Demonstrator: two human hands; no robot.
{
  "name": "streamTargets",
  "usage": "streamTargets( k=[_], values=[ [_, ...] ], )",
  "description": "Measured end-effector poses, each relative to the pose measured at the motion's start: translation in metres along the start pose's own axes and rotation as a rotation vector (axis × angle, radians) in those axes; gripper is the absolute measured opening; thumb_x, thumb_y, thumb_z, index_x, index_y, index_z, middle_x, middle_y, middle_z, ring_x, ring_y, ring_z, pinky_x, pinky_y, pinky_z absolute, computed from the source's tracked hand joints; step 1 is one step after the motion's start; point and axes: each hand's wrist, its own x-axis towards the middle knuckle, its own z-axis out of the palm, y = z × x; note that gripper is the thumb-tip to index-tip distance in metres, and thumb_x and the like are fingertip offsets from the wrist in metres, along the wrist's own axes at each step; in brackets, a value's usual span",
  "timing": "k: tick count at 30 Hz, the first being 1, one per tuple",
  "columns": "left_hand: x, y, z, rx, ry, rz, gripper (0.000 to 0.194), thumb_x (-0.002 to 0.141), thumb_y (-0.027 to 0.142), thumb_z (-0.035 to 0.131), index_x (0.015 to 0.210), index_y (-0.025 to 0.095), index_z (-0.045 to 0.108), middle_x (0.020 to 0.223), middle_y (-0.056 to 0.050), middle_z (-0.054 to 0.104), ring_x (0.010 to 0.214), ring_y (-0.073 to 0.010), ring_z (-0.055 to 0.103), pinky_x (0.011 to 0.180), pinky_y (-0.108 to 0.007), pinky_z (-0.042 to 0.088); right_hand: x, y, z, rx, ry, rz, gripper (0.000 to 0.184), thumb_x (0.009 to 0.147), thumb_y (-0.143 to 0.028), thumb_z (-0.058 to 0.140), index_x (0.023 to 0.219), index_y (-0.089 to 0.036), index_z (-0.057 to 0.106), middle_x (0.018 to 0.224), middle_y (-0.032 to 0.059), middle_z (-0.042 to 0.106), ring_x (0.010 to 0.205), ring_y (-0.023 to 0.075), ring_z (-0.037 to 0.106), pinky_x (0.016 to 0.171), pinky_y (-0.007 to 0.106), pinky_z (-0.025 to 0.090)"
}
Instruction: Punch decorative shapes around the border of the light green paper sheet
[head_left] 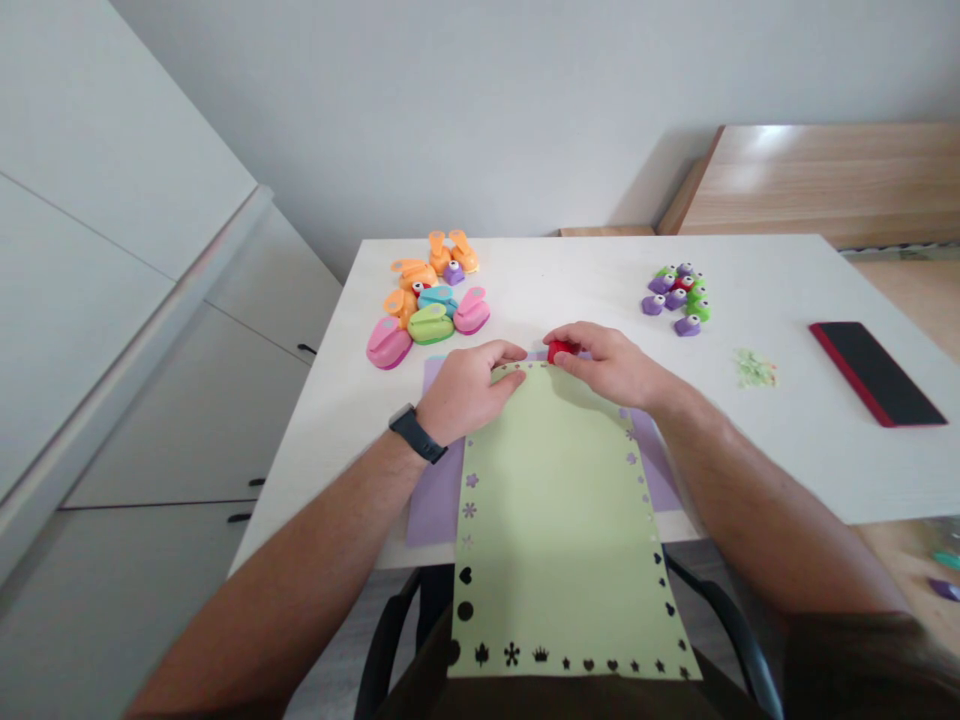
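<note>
A light green sheet of paper has punched shapes along its edges: flowers, hearts, stars, a leaf, a crown. Its near end hangs past the table's front edge. Purple paper lies beneath it. With thumb and fingers, my left hand pinches the sheet's far left part. My right hand is closed around a small red craft punch at the sheet's far edge. Part of the punch is hidden by my fingers, and whether the paper sits inside its slot I cannot tell.
Orange, pink, green and blue lever punches stand at the back left of the white table. Several small purple, green and red punches cluster at the right. Nearby lie paper scraps and a black tablet-like slab with a red edge.
</note>
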Motion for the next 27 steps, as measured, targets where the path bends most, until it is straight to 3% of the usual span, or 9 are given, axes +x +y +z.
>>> streamTargets(
  k=[16,27],
  values=[
    [-0.0001,-0.0017,0.0009,0.011,0.021,-0.003,0.028,0.092,0.034,0.059,0.114,0.022,0.072,0.115,-0.003,0.077,0.105,-0.0210,0.072,0.094,-0.034,0.056,-0.0001,0.0029,0.0019,0.073,0.124,0.109,0.029,0.095,-0.037,0.057,0.116,-0.020,0.070,0.108,0.0072,0.072,0.093,0.0213,0.063,0.079,0.034,0.049],
    [0.0004,0.0020,0.0006,0.013,0.011,0.046,0.020,0.093,0.034,0.060,0.102,0.024,0.075,0.103,0.001,0.078,0.092,-0.0187,0.071,0.084,-0.030,0.053,-0.0030,0.0051,0.0065,0.349,0.103,0.091,0.035,0.095,-0.042,0.060,0.123,-0.021,0.066,0.114,0.0067,0.070,0.098,0.0206,0.063,0.086,0.036,0.052]
  ],
)
